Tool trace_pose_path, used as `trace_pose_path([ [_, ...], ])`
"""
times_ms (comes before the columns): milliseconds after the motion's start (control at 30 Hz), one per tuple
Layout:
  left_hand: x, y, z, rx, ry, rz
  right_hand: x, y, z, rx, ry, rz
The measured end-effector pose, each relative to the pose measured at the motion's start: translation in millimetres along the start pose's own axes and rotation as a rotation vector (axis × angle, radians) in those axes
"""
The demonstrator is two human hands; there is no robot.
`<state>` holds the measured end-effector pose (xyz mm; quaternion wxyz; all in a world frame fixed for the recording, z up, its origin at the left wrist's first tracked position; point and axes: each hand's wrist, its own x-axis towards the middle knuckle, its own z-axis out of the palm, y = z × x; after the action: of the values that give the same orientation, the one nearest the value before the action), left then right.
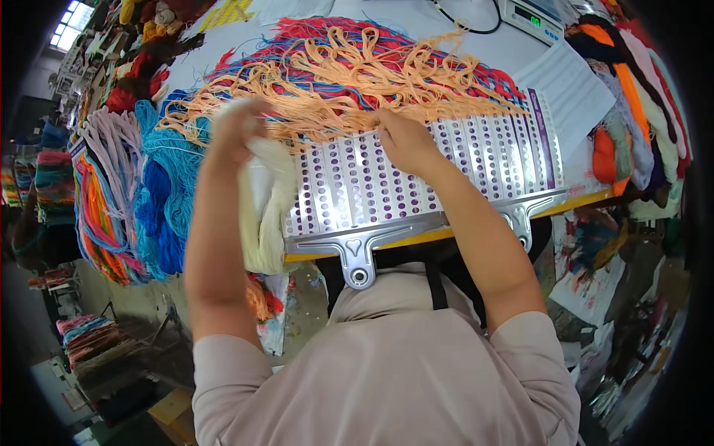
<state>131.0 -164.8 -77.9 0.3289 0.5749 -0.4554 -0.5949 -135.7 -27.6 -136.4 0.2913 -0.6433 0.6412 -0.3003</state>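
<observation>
A row of white cards with punched holes [357, 186] lies along the table's near edge, held by two metal bulldog clips [359, 256]. Light-orange threads [372, 63] run from the cards' far edge, over red and blue threads [327, 33]. At that edge my right hand [405, 145] is closed in a pinch beside the orange threads; what lies between its fingertips is too small to make out. My left hand [242, 130] is raised at the cards' left end, its fingers smeared by motion. Just below it, a cream skein of thread [269, 215] hangs over the table edge.
Blue skeins [167, 193] and multicoloured skeins [104, 193] hang at the left table edge. More skeins [632, 97] hang at the right. A digital scale [529, 18] stands at the back right, near a paper sheet [569, 93].
</observation>
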Motion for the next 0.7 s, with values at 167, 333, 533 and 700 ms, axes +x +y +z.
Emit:
trace_pose_path([
  [167,100,44,-170,0.198,0.106,0.323,7,1,13,0.044,0.063,-0.06],
  [333,42,42,-59,0.609,0.238,0.471,-4,-5,11,0.121,0.055,0.072],
  [533,-97,49,48,-0.326,-0.558,0.165,-16,-93,5,0.637,0.358,-0.237],
  [700,-121,39,72,-0.386,-0.733,0.136,-27,-133,-20,0.71,0.232,-0.17],
])
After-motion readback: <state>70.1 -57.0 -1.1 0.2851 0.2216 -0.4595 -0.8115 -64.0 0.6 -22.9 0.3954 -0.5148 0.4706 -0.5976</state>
